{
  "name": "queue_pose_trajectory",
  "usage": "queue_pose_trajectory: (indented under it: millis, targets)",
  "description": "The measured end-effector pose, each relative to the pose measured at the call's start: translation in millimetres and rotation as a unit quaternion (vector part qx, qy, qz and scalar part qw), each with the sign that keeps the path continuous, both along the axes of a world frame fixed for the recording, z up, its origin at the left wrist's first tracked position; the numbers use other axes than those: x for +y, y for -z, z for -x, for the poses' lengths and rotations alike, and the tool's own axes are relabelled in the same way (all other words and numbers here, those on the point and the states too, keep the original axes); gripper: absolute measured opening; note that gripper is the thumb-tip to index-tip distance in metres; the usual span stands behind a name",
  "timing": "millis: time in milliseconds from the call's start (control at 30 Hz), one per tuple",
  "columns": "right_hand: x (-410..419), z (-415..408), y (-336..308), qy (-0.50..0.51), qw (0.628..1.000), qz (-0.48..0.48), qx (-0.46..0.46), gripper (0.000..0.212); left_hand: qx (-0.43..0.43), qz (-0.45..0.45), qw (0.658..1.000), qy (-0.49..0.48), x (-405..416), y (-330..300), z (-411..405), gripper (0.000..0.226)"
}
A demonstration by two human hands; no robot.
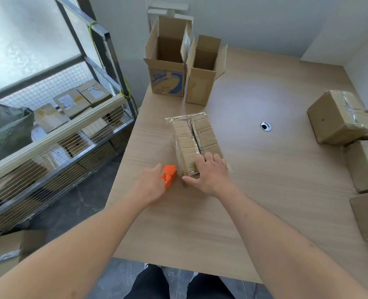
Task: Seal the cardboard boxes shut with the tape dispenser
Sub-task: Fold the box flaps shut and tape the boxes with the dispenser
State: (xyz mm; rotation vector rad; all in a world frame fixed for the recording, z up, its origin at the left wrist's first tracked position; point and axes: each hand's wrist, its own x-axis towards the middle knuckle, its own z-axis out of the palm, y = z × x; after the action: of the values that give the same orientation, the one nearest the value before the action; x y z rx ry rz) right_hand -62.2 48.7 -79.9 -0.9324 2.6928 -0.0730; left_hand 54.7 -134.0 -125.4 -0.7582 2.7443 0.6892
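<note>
**Taping a box on the surface**

My left hand [149, 186] holds the orange tape dispenser [169, 175] with curled fingers. The dispenser is right beside the near end of the closed box [195, 139]. My right hand [209, 173] lies flat on that near end, fingers straight, pressing it down. The box sits in the middle of the wooden surface [254, 201]. Two open boxes [185, 70] stand at the far side. More taped boxes [338, 119] are piled on the right.
</note>
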Motion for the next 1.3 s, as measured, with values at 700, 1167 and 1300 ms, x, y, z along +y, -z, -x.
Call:
queue_pose_trajectory:
  millis: [700,1167,1300]
  targets:
    - [71.8,42.0,-2.2,0.124,0.942,0.307,-0.061,0.020,0.088,0.029,0.980,0.175,59.2,-59.1,56.9,0.046]
    - [83.5,27.8,18.7,0.204,0.903,0.369,-0.080,0.033,0.109,0.025,0.982,0.153,66.2,-56.2,53.0,0.037]
    - [89.5,29.7,16.4,0.180,0.901,0.380,-0.109,0.029,0.113,0.011,0.983,0.143,64.6,-55.8,53.9,0.036]
